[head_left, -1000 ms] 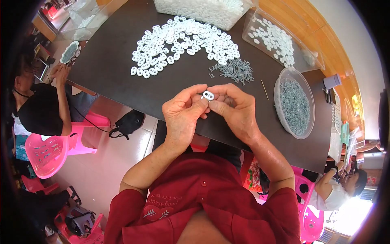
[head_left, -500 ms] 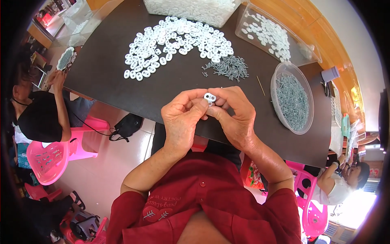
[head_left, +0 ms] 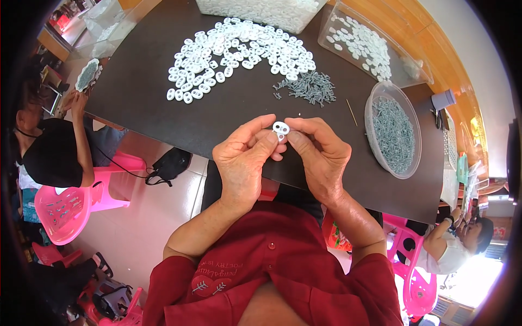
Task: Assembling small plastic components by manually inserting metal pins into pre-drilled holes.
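Observation:
A white oval two-hole cord lock (head_left: 281, 127) is held up over the table's near edge, in front of my body. My left hand (head_left: 243, 157) pinches it from the left, thumb in front and fingers curled behind. A smaller white part (head_left: 280, 137) with a hole shows just below the oval face. My right hand (head_left: 323, 155) has its thumb and index fingertips at the piece's right edge; its other fingers are mostly hidden. Beyond my hands lies an arc of similar white two-hole pieces (head_left: 187, 73), with a heap of small grey springs or pins (head_left: 312, 88) beside it.
A round clear tub (head_left: 369, 130) of grey small parts stands at the right, near a thin stick (head_left: 352, 112). Clear bins (head_left: 326, 24) with white pieces sit at the back. Other people (head_left: 51, 152) work at left and right, by pink chairs (head_left: 65, 212).
My right thumb has drawn back from the front of the cord lock toward its right edge. More of the lower white part now shows. My left hand keeps its pinch.

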{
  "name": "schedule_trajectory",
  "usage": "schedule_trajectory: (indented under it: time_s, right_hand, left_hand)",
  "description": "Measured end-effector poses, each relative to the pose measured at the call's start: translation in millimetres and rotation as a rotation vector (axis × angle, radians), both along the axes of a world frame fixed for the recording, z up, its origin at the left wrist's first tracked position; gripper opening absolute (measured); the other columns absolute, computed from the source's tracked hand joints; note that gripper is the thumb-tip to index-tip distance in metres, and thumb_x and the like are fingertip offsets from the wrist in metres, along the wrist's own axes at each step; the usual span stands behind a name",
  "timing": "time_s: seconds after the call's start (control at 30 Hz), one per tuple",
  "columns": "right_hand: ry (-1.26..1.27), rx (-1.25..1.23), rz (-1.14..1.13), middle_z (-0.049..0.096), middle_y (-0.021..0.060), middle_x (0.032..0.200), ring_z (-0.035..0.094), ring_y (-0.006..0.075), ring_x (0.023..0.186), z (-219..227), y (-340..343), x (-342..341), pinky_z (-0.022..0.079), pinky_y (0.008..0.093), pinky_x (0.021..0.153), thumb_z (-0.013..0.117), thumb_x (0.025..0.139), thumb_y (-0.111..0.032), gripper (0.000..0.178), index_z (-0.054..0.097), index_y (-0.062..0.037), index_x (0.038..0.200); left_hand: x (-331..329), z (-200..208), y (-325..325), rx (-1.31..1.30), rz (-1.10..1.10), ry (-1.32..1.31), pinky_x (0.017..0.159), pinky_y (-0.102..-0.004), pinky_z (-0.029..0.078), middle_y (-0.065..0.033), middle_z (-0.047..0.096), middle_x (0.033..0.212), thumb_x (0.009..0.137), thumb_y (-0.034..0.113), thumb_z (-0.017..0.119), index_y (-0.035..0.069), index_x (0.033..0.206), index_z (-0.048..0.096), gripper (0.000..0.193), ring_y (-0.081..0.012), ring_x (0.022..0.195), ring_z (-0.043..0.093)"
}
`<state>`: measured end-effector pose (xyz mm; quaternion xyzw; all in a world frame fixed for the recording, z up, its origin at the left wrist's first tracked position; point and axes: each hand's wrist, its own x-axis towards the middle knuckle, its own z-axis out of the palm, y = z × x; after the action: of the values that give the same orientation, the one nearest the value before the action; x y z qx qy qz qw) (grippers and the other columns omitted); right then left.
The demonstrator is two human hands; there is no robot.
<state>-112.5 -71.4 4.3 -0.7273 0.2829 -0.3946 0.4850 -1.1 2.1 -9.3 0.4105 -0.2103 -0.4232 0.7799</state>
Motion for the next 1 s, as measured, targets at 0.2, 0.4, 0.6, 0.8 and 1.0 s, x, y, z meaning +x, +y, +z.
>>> schedule_trajectory:
  time_s: [0.2,0.4,0.6,0.8,1.0]
  right_hand:
    - [-0.029,0.149,0.045,0.06,0.0039,0.092,0.057,0.0083,0.085,10.6,5.0,3.8,0.046,0.0212,0.074,0.058,0.086,0.007,0.017,0.063,0.0037,0.102]
    - [-0.118,0.172,-0.004,0.061,0.0038,0.09,0.058,0.0088,0.082,6.1,9.9,8.0,0.047,0.0222,0.074,0.059,0.086,0.005,0.013,0.063,0.004,0.099]
    - [-0.224,0.209,-0.1,0.062,0.0038,0.088,0.058,0.0089,0.082,-7.8,17.7,11.9,0.047,0.0222,0.074,0.058,0.087,0.004,0.015,0.06,0.0042,0.101]
    - [-0.08,-0.1,-0.079,0.059,0.0056,0.092,0.057,0.0101,0.069,-12.3,9.2,9.9,0.048,0.0228,0.058,0.065,0.077,0.008,0.027,0.06,-0.001,0.101]
    - [0.108,-0.491,-0.097,0.059,0.0047,0.088,0.053,0.0181,0.071,-3.9,4.2,9.5,0.045,0.028,0.054,0.073,0.063,0.007,0.041,0.059,-0.004,0.1]
  left_hand:
    - [-2.2,-2.5,2.7,-0.032,0.045,-0.016,0.064,-0.024,0.052,-0.0128,0.065,0.085,0.087,-0.005,0.057,-0.009,0.112,0.058,0.025,-0.0135,0.071,0.062]
    - [-4.6,-3.8,2.4,-0.038,0.066,-0.013,0.065,-0.0241,0.053,-0.013,0.065,0.085,0.087,-0.005,0.056,-0.009,0.113,0.057,0.026,-0.0133,0.07,0.062]
    - [-10.4,-2.5,-1.1,-0.038,0.108,0.056,0.063,-0.0242,0.053,-0.0126,0.065,0.082,0.087,-0.006,0.056,-0.01,0.113,0.057,0.027,-0.0132,0.068,0.061]
    - [-8.8,-4.1,-1.4,-0.013,0.125,0.069,0.064,-0.023,0.051,-0.011,0.065,0.082,0.087,-0.006,0.056,-0.011,0.112,0.057,0.026,-0.0115,0.069,0.06]
    - [-7.1,0.1,-0.8,0.019,0.097,0.082,0.066,-0.0226,0.048,-0.01,0.065,0.083,0.087,-0.005,0.056,-0.011,0.111,0.058,0.025,-0.0104,0.07,0.058]
